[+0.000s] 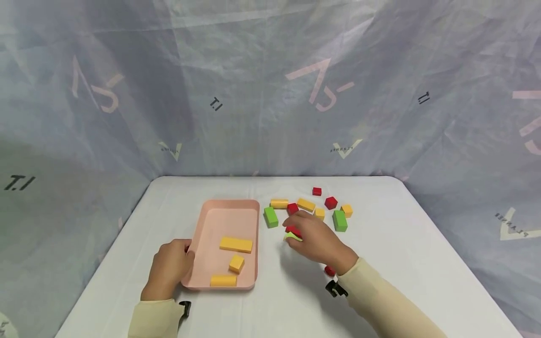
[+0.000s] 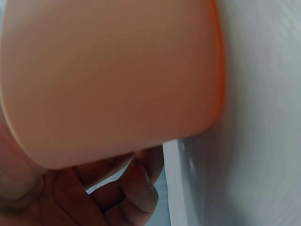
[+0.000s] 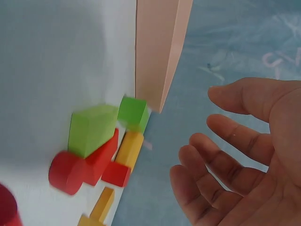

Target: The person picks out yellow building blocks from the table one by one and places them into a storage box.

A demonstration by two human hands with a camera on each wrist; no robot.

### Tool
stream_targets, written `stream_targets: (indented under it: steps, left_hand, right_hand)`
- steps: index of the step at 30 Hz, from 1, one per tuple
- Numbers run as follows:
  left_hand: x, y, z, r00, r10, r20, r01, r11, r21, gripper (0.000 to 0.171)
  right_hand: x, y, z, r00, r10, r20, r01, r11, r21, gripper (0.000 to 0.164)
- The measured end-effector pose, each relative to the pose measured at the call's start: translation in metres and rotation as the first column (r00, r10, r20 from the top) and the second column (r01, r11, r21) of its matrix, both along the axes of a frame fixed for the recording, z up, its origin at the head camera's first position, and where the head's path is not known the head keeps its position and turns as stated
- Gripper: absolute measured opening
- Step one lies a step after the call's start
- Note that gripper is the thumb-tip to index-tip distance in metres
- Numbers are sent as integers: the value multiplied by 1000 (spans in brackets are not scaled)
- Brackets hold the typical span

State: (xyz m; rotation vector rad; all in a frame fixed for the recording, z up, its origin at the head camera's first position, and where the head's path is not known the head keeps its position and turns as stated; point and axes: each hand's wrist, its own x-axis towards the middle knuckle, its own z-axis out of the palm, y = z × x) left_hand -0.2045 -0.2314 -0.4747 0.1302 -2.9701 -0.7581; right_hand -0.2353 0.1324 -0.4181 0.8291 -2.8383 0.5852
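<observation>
My left hand grips the left wall of a pink tray, its thumb over the rim. In the left wrist view the tray's wall fills much of the picture, with curled fingers beside it. Inside the tray lie a long yellow block, a yellow cube and a yellow cylinder. My right hand hovers over a light green block and a red block, fingers loosely bent and apart. The right wrist view shows nothing between its fingers and the light green block apart from them.
Beyond the right hand lie a green block, a yellow cylinder, another green block and several red and yellow blocks. A red piece sits under the right wrist. Grey printed cloth hangs around the white table.
</observation>
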Motion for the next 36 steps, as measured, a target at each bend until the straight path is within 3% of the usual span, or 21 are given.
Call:
stream_targets:
  steps: [12, 30, 36]
  left_hand:
    - [0, 0, -1, 1000, 8, 1, -8, 1000, -2, 28]
    - [0, 3, -4, 1000, 4, 9, -4, 1000, -5, 25]
    - [-1, 1, -3, 1000, -3, -11, 3, 1000, -14, 20]
  right_hand:
    - [-8, 23, -5, 997, -76, -11, 76, 996, -36, 37]
    - [-18, 51, -20, 978, -207, -18, 207, 978, 18, 34]
    - [-25, 59, -22, 977, -209, -39, 210, 977, 23, 32]
